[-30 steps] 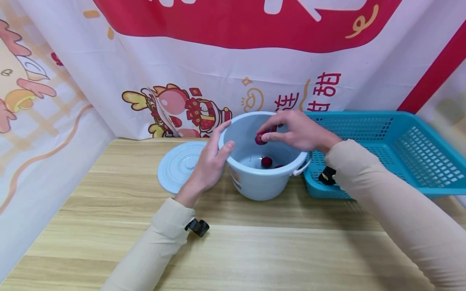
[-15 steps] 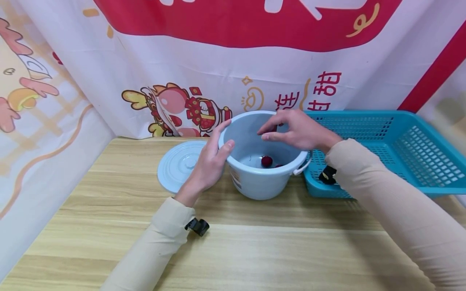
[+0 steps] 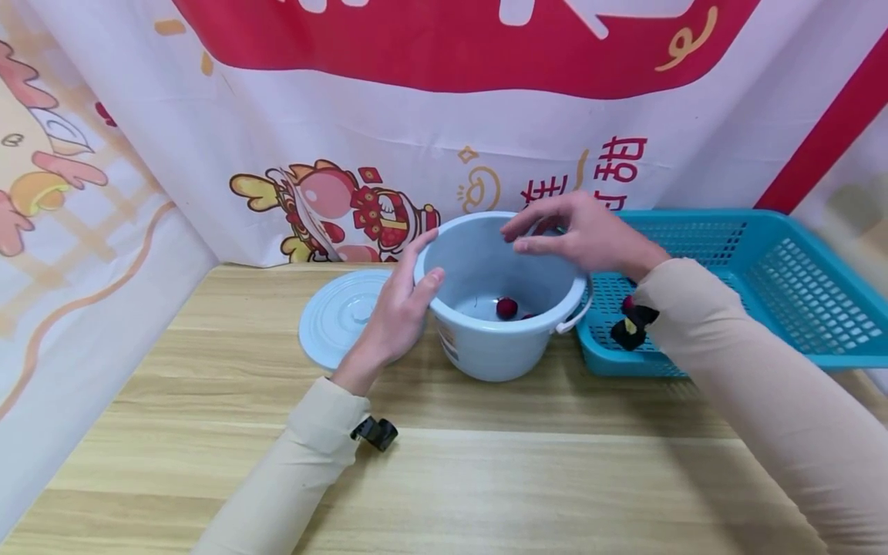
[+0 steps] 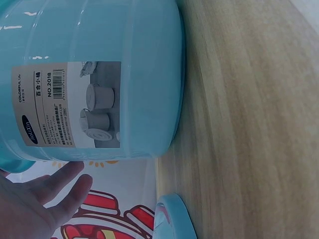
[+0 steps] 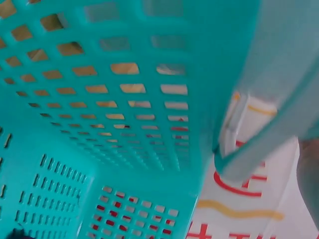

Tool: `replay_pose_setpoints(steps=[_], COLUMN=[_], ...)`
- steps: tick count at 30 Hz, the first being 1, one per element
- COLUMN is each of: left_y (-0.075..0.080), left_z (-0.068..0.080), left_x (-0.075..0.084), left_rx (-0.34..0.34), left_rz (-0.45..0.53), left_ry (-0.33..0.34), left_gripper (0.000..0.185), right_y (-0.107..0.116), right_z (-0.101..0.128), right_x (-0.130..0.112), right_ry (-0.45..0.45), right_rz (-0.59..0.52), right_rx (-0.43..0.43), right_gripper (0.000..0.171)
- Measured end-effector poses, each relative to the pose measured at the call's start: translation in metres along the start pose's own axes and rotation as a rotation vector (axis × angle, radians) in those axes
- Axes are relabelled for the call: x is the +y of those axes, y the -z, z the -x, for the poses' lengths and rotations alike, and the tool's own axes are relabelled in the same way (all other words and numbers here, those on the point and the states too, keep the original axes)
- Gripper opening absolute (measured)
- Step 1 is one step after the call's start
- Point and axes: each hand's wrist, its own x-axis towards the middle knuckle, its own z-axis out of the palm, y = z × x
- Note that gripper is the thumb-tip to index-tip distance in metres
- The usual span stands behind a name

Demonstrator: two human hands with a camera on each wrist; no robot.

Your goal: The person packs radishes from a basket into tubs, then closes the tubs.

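A pale blue bucket (image 3: 496, 351) stands upright on the table. My left hand (image 3: 402, 308) holds its left rim, the thumb at the edge and the fingers along the outside. In the left wrist view, those fingers (image 4: 70, 194) show beside the labelled bucket wall (image 4: 149, 74). Over the right side of the opening hovers my right hand (image 3: 579, 231), fingers loosely bent, with no fruit visible in it. Inside the bucket lies a dark red round fruit (image 3: 506, 308); a second fruit (image 3: 529, 316) is partly hidden by the front rim.
Right of the bucket sits a teal perforated basket (image 3: 808, 270). A dark object (image 5: 20, 234) barely shows at the corner of the right wrist view. The bucket's round lid (image 3: 340, 320) lies left. The bucket's handle (image 3: 574, 317) hangs on its right side. A printed curtain (image 3: 416, 139) stands behind.
The dark red fruit pinched by my right fingers a second ago has left them. That hand has risen and shifted right. My left hand stays at the rim.
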Motion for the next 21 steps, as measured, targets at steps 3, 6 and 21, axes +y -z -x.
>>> replay_pose_setpoints(steps=[3, 6, 21], left_y=[0.0, 0.0, 0.0], left_z=[0.0, 0.0, 0.0], left_x=[-0.001, -0.001, 0.0], left_rx=[0.002, 0.005, 0.002], left_rz=[0.002, 0.003, 0.01], left_ry=[-0.003, -0.006, -0.012], left_gripper=[0.064, 0.063, 0.063], right_y=[0.01, 0.021, 0.062], right_z=[0.008, 0.017, 0.051], right_x=[0.006, 0.018, 0.086], right_ry=[-0.013, -0.013, -0.29], right_rz=[-0.05, -0.07, -0.011], right_rx=[0.062, 0.122, 0.057], right_gripper=[0.035, 0.039, 0.058])
